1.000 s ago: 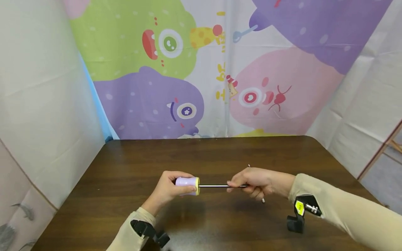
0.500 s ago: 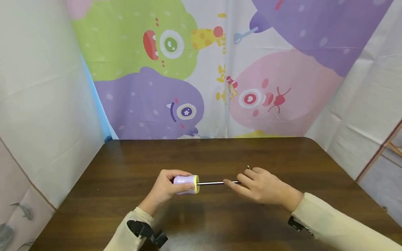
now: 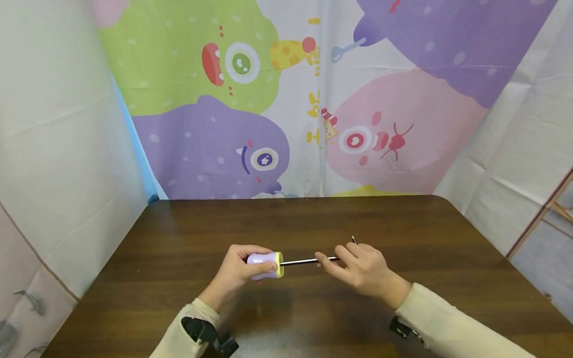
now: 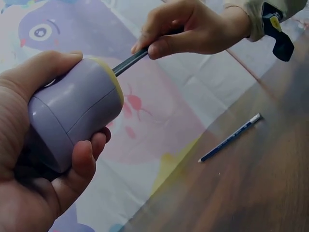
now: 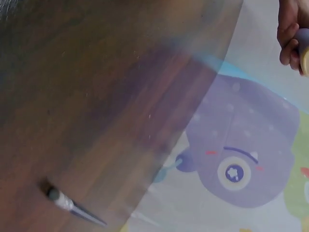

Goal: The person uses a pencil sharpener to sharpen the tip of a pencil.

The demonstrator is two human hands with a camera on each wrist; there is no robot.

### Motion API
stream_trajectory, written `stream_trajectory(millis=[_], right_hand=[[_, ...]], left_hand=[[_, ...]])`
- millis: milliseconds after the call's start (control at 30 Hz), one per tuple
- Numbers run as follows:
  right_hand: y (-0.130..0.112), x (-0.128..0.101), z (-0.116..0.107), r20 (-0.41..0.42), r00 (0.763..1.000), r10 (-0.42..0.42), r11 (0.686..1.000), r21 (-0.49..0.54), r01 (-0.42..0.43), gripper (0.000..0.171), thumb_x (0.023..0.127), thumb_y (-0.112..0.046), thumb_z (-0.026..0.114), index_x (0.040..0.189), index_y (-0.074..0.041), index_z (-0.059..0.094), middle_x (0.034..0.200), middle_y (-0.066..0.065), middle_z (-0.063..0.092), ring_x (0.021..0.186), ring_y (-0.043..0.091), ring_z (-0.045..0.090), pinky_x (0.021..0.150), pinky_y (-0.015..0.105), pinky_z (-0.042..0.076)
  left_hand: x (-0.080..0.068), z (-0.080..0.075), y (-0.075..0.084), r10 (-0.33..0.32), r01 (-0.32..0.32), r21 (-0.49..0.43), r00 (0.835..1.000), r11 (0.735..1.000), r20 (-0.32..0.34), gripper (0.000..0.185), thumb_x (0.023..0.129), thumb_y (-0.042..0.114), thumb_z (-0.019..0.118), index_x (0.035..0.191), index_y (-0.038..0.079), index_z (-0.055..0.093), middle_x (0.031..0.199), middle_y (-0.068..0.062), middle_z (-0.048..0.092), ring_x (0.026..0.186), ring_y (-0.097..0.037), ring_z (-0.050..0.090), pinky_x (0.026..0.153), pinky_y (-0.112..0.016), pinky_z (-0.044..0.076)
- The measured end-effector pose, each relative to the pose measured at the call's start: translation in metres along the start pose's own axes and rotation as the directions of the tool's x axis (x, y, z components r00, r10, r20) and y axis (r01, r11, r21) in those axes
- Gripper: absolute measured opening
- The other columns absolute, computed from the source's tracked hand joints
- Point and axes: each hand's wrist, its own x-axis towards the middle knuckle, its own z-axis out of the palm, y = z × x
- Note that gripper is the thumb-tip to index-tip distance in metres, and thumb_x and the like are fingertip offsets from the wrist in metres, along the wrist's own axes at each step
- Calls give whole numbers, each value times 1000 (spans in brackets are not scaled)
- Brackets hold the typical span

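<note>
A lilac pencil sharpener (image 3: 263, 265) with a yellow rim is gripped by my left hand (image 3: 235, 271), thumb on the near side. Into its yellow end runs a dark pencil (image 3: 300, 261), held roughly level above the table. My right hand (image 3: 364, 271) pinches this pencil near its other end, back of the hand facing up. The left wrist view shows the sharpener (image 4: 77, 108) large, with a seam across its body, and the pencil (image 4: 130, 63) between right thumb and fingers. In the right wrist view, only part of the left hand (image 5: 289, 38) shows.
A second pencil (image 4: 229, 138), blue with a white end, lies on the brown wooden table (image 3: 201, 228) beyond my right hand. In the head view mostly its tip shows. A cartoon-printed curtain (image 3: 304, 99) hangs behind the table, with pale cloth at both sides.
My right hand has turned over, from its thumb side and curled fingers showing to its back facing up, and shifted slightly left. The left hand and sharpener have barely moved.
</note>
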Motion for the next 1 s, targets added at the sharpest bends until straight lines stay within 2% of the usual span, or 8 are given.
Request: stream_trajectory(millis=[167, 300, 400, 567, 767, 867, 933, 1000], right_hand=[[-12, -10, -1, 128, 974, 185, 970, 134, -201, 28, 106, -23, 49, 102, -12, 75, 63, -1, 45, 44, 6, 25, 36, 17, 21], [-23, -8, -9, 334, 861, 383, 830, 286, -479, 29, 104, -30, 53, 89, -15, 73, 64, -7, 60, 43, -3, 33, 38, 10, 18], [-24, 1, -18, 572, 670, 474, 610, 336, -718, 16, 96, -30, 67, 85, -19, 72, 68, -11, 67, 44, -6, 34, 40, 11, 20], [-5, 21, -23, 915, 217, 339, 155, 173, -973, 10, 90, -23, 73, 81, -19, 73, 61, -13, 55, 50, 2, 34, 47, 21, 27], [27, 27, -9, 992, -119, -36, -281, -125, -952, 22, 92, -18, 69, 78, -2, 65, 53, -3, 33, 46, 10, 22, 44, 24, 18], [36, 26, -4, 951, -236, -202, -347, -295, -890, 22, 96, -23, 65, 84, -5, 62, 52, -1, 28, 45, 11, 15, 42, 25, 13], [38, 25, -2, 928, -258, -270, -352, -344, -871, 21, 98, -24, 61, 87, -6, 62, 52, -1, 26, 44, 11, 13, 42, 25, 12], [38, 23, -2, 926, -235, -295, -350, -334, -875, 21, 100, -25, 59, 90, -6, 61, 53, -2, 27, 44, 10, 14, 42, 25, 12]], left_hand=[[0, 4, 0, 4, -3, 22, 1000, 1000, -4, 31, 75, -5, 79, 100, -20, 66, 78, -12, 67, 61, -14, 58, 44, -27, 48], [-1, 7, -1, -5, 3, 60, 1000, 998, 24, 31, 75, -3, 81, 99, -18, 68, 78, -12, 67, 59, -13, 57, 43, -27, 48], [-1, 7, -4, -14, 12, 67, 999, 998, 32, 30, 75, -3, 80, 98, -18, 68, 78, -12, 67, 58, -13, 56, 43, -26, 47], [0, 7, -8, -15, 12, 55, 999, 998, 43, 30, 75, -5, 80, 98, -19, 67, 78, -12, 67, 57, -12, 56, 43, -26, 47], [2, 7, -12, 24, -26, 47, 998, 999, 58, 31, 75, -3, 81, 98, -19, 67, 79, -14, 67, 59, -13, 57, 43, -28, 49], [2, 7, -13, 32, -34, 49, 998, 998, 57, 32, 74, -2, 81, 98, -18, 68, 80, -13, 68, 60, -13, 58, 44, -28, 50], [2, 7, -14, 29, -32, 52, 998, 998, 62, 32, 75, -1, 82, 98, -18, 68, 80, -12, 69, 61, -13, 58, 45, -28, 50], [2, 7, -15, 22, -26, 51, 997, 998, 69, 33, 75, 0, 82, 99, -18, 68, 80, -12, 69, 61, -13, 59, 46, -28, 51]])
